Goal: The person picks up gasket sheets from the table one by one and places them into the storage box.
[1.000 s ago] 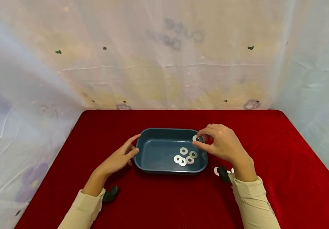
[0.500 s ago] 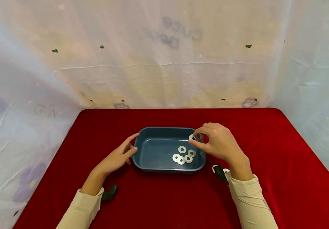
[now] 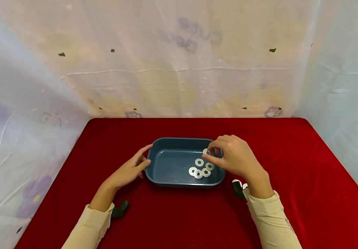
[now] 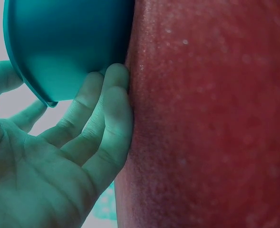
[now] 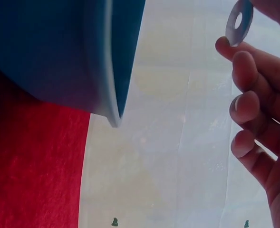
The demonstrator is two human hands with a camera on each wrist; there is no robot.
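Note:
A blue rectangular tray (image 3: 172, 180) lies on the red cloth with several flat metal washers (image 3: 199, 162) in its right half, some overlapping. Over the tray's right end, my right hand (image 3: 236, 155) pinches one washer (image 5: 239, 23) between thumb and index finger, held above the rim in the right wrist view. My left hand (image 3: 129, 173) rests at the tray's left end, thumb and index finger on the rim. In the left wrist view its other fingers (image 4: 116, 109) lie fairly straight against the tray's outer wall.
Beside the tray's right front corner, a few more washers (image 3: 236, 182) lie on the red cloth (image 3: 172, 221), partly hidden by the right wrist's black camera (image 3: 238, 190). Another black camera (image 3: 121, 209) sits at the left wrist. A patterned curtain (image 3: 179, 86) hangs behind the table.
My right hand has moved a little left with the pinched washer, further over the tray. The left hand and the washers in the tray stay as they were.

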